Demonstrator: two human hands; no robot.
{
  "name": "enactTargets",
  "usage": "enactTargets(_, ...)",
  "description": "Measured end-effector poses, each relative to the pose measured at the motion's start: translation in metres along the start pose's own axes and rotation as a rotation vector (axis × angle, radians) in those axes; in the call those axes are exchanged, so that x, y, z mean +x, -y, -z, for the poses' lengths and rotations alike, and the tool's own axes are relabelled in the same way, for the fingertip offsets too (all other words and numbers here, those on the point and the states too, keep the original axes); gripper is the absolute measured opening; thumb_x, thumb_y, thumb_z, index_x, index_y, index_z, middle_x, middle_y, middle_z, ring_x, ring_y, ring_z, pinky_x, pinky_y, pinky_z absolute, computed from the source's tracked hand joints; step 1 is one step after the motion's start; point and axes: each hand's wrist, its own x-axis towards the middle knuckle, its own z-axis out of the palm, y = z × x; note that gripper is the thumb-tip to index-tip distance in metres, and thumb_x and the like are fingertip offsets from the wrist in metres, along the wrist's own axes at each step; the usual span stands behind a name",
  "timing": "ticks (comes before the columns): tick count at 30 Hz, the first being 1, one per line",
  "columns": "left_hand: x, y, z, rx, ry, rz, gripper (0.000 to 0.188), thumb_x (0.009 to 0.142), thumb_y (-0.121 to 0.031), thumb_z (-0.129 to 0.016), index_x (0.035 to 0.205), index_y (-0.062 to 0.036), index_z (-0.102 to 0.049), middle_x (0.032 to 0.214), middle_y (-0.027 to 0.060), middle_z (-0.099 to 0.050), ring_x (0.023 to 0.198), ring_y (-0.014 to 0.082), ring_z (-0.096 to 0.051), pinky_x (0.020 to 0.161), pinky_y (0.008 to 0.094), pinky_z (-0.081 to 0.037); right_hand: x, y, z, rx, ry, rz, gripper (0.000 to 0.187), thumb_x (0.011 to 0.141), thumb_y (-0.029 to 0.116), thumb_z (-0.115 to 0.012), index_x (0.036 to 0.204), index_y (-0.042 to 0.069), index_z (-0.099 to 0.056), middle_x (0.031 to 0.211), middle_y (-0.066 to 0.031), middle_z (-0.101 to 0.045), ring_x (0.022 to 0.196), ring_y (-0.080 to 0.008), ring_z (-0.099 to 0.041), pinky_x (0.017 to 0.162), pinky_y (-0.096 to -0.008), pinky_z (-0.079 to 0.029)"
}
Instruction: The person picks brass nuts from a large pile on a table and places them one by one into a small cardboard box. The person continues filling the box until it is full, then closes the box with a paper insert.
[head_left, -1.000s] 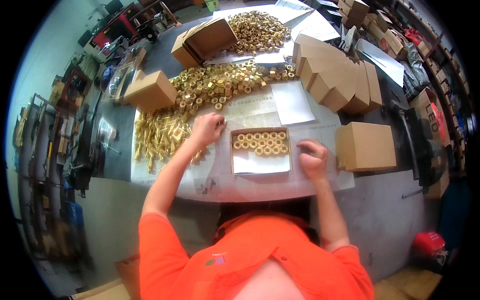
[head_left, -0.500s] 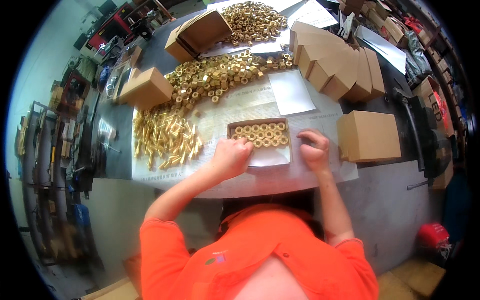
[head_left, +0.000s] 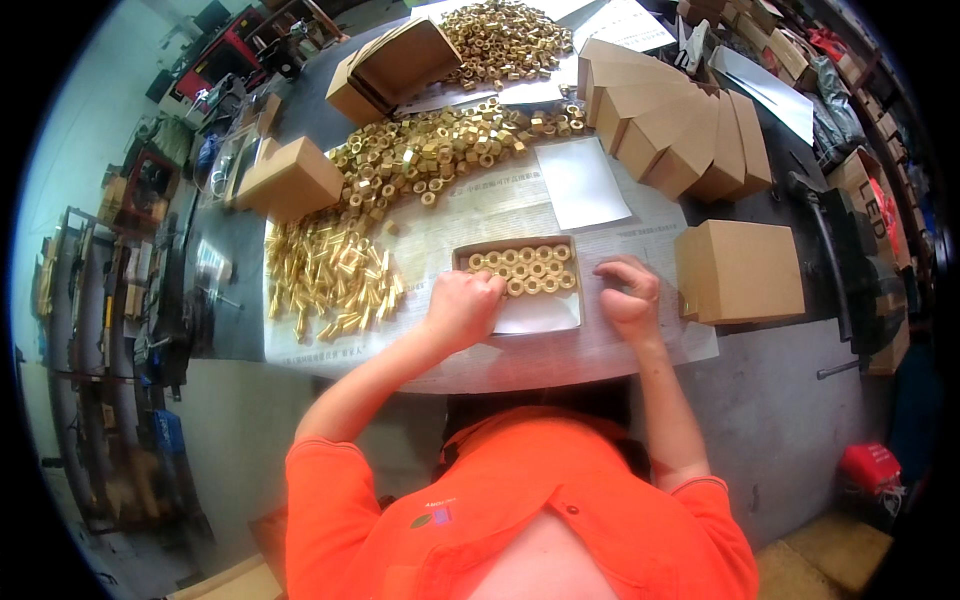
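Observation:
A shallow cardboard box (head_left: 537, 323) lies before me on the paper-covered table. Rows of brass nuts (head_left: 537, 270) fill its far part, standing with their holes up, while its white bottom shows at the near side. My left hand (head_left: 466, 310) reaches over the box's left wall, its fingers closed and pressed together at the left end of the nearest row. Those fingers hide whatever they pinch. Just right of the box, my right hand (head_left: 632, 300) hovers or rests with curled fingers; what is inside them, if anything, is hidden.
Loose brass nuts (head_left: 425, 150) spread beyond the box, with slim brass fittings (head_left: 330, 280) heaped at left. Another nut pile (head_left: 510, 45) lies farther back. Cardboard boxes (head_left: 740, 270) stand at right, more (head_left: 670, 130) at far right. A white sheet (head_left: 582, 185) lies behind the box.
Almost nothing differs: my left hand has shifted very slightly at the box's left side, still closed. My right hand stays in place beside the box.

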Motion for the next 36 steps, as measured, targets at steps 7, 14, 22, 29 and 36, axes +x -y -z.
enactTargets(7, 0.002, 0.004, 0.003, -0.007, 0.011, -0.053, 0.016, 0.077, -0.020, -0.065, 0.074, -0.0075, -0.057, 0.065, 0.0090, -0.057, 0.062, 0.0303, -0.061, 0.054, 0.0424, -0.047, 0.000, -0.001, 0.001, -0.041, 0.013, 0.026, 0.024, 0.060, 0.002, -0.051, 0.080, -0.002, -0.064, 0.085, -0.0154, -0.065, 0.082, -0.0300, -0.062, 0.075, -0.0327, -0.050)
enactTargets(14, 0.009, 0.051, 0.051, -0.203, -0.332, 0.120, 0.011, 0.079, -0.014, -0.070, 0.082, -0.0044, -0.067, 0.076, 0.0110, -0.066, 0.058, 0.0206, -0.064, 0.054, 0.0328, -0.049, -0.001, -0.002, 0.001, -0.048, 0.026, 0.040, 0.023, 0.062, 0.004, -0.052, 0.081, -0.001, -0.064, 0.085, -0.0157, -0.064, 0.081, -0.0309, -0.062, 0.074, -0.0333, -0.049)
enactTargets(22, -0.005, 0.162, 0.017, 0.364, 0.129, 0.392, 0.022, 0.077, -0.023, -0.065, 0.096, -0.0106, -0.064, 0.083, 0.0093, -0.063, 0.081, 0.0298, -0.064, 0.067, 0.0432, -0.052, -0.001, -0.003, 0.003, -0.039, 0.026, 0.048, 0.023, 0.063, 0.005, -0.054, 0.083, 0.000, -0.065, 0.086, -0.0155, -0.065, 0.082, -0.0298, -0.063, 0.075, -0.0321, -0.049)
enactTargets(29, 0.002, 0.138, 0.029, 0.105, -0.026, 0.353, 0.015, 0.076, -0.020, -0.067, 0.080, -0.0071, -0.061, 0.080, 0.0109, -0.064, 0.072, 0.0281, -0.064, 0.063, 0.0412, -0.051, -0.001, -0.001, 0.003, -0.061, 0.020, 0.070, 0.023, 0.063, 0.005, -0.054, 0.082, 0.000, -0.064, 0.088, -0.0151, -0.065, 0.082, -0.0291, -0.063, 0.075, -0.0316, -0.049)
enactTargets(36, 0.006, 0.062, 0.048, -0.589, 0.004, 0.303, 0.021, 0.067, -0.003, -0.078, 0.081, -0.0002, -0.062, 0.073, 0.0036, -0.059, 0.065, 0.0080, -0.054, 0.058, 0.0243, -0.046, -0.001, 0.001, 0.003, -0.034, 0.023, 0.059, 0.023, 0.063, 0.005, -0.053, 0.083, -0.001, -0.064, 0.088, -0.0149, -0.065, 0.082, -0.0288, -0.062, 0.075, -0.0315, -0.049)
